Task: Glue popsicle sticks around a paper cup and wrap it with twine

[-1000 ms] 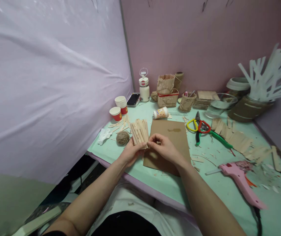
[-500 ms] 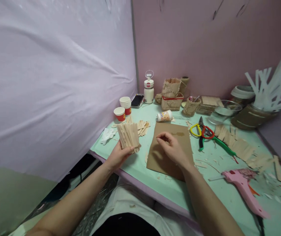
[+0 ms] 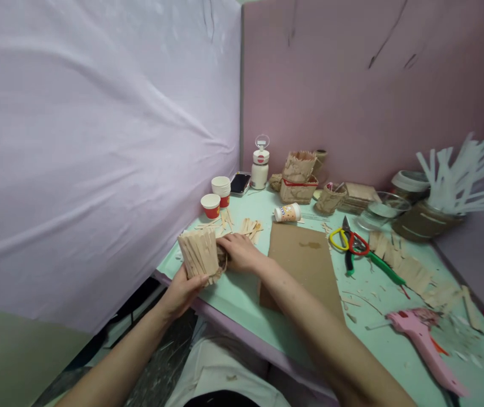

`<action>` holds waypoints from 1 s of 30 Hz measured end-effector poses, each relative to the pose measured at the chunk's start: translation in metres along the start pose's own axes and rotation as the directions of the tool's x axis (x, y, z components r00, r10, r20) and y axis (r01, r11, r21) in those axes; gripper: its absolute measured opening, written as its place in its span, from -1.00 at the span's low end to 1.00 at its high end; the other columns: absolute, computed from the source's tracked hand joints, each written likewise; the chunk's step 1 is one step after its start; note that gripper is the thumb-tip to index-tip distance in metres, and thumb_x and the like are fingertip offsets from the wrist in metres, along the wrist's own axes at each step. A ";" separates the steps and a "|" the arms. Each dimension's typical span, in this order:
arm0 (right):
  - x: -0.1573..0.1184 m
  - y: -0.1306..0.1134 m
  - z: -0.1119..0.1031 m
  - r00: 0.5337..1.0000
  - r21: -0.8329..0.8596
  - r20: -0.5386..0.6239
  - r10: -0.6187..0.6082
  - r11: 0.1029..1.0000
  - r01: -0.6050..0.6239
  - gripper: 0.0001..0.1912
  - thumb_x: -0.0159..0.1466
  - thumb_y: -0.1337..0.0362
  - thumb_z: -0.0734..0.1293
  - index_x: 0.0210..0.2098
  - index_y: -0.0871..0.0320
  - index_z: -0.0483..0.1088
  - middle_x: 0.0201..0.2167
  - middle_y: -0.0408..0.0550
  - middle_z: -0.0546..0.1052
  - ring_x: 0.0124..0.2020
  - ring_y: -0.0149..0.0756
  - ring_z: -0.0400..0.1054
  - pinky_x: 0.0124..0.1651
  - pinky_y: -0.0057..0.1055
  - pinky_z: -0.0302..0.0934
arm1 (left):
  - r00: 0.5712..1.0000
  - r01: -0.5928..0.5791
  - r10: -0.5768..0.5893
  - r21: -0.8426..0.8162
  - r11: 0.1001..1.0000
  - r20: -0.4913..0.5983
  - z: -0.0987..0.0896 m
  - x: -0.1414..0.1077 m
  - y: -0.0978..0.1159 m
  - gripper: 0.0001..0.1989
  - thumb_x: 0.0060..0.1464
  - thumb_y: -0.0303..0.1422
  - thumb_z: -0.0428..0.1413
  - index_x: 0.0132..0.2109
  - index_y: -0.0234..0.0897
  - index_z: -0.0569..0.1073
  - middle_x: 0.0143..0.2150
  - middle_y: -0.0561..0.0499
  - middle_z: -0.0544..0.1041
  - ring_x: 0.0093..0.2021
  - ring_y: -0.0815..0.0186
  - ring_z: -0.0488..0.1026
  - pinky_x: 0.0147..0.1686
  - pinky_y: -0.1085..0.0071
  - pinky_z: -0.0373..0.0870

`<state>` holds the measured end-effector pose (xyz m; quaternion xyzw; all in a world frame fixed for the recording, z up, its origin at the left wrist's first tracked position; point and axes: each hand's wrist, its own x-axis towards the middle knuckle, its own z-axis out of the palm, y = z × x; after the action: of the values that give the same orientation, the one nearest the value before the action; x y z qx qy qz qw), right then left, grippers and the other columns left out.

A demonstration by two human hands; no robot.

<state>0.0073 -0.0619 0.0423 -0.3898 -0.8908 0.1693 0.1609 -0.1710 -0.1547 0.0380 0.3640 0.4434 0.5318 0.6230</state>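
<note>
My left hand (image 3: 185,291) is closed round a cup-shaped holder made of wooden craft sticks (image 3: 199,252), tilted above the table's near left edge. The sticks stand side by side, with uneven ends at the rim. My right hand (image 3: 240,252) is at the holder's right side, fingers curled over a small brown, twine-like thing (image 3: 222,259). What exactly these fingers grip is hidden. Loose craft sticks (image 3: 251,227) lie just beyond my right hand. Under my right forearm lies a brown cardboard sheet (image 3: 297,265) with a dark stain.
Red-and-white paper cups (image 3: 211,206), a phone (image 3: 240,183) and a white bottle (image 3: 260,169) stand at the back left. A patterned cup (image 3: 287,212) lies on its side. Pruning shears (image 3: 380,252), scissors (image 3: 358,243), a pink glue gun (image 3: 422,342) and white glue sticks (image 3: 458,178) are on the right.
My right hand has moved left from above the cardboard to the stick holder's side. My left hand has carried the holder slightly left and down. The view has tilted up a little.
</note>
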 end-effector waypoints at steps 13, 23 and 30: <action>-0.088 0.045 -0.060 0.361 0.675 -0.702 0.614 0.735 0.063 -0.34 0.13 0.12 0.50 0.16 0.06 0.25 0.12 0.05 0.44 0.11 -0.14 0.38 0.19 -0.14 0.29 | 0.905 0.026 0.018 -0.096 0.995 0.426 0.072 0.022 0.010 -0.42 -0.24 -0.31 0.44 0.00 -0.28 0.54 -0.08 -0.14 0.64 -0.12 0.07 0.60 0.00 0.12 0.49; -0.130 0.118 -0.087 0.087 0.904 -0.293 0.952 0.247 0.350 -0.40 0.06 0.06 0.52 0.00 -0.09 0.23 -0.06 -0.18 0.47 -0.25 -0.38 0.51 -0.16 -0.33 0.50 | 0.812 0.390 -0.255 -0.163 0.906 0.525 0.187 0.121 -0.028 -0.64 -0.10 -0.51 0.25 -0.08 -0.41 0.49 -0.25 -0.12 0.64 -0.26 0.25 0.59 -0.09 0.30 0.55; -0.154 0.124 -0.083 0.261 0.823 -0.504 0.823 0.549 -0.144 -0.60 0.11 0.24 0.43 -0.04 0.11 0.45 0.04 0.06 0.48 0.00 -0.10 0.46 0.17 0.04 0.34 | 0.719 0.553 -0.411 -0.103 0.827 0.560 0.190 0.136 -0.039 -0.72 -0.02 -0.51 0.21 -0.10 -0.47 0.51 -0.24 -0.19 0.65 -0.23 0.22 0.61 -0.07 0.30 0.54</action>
<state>0.2211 -0.0835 0.0395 -0.6116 -0.3718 0.2773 0.6409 0.0268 -0.0243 0.0444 0.2772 0.2656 0.2857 0.8781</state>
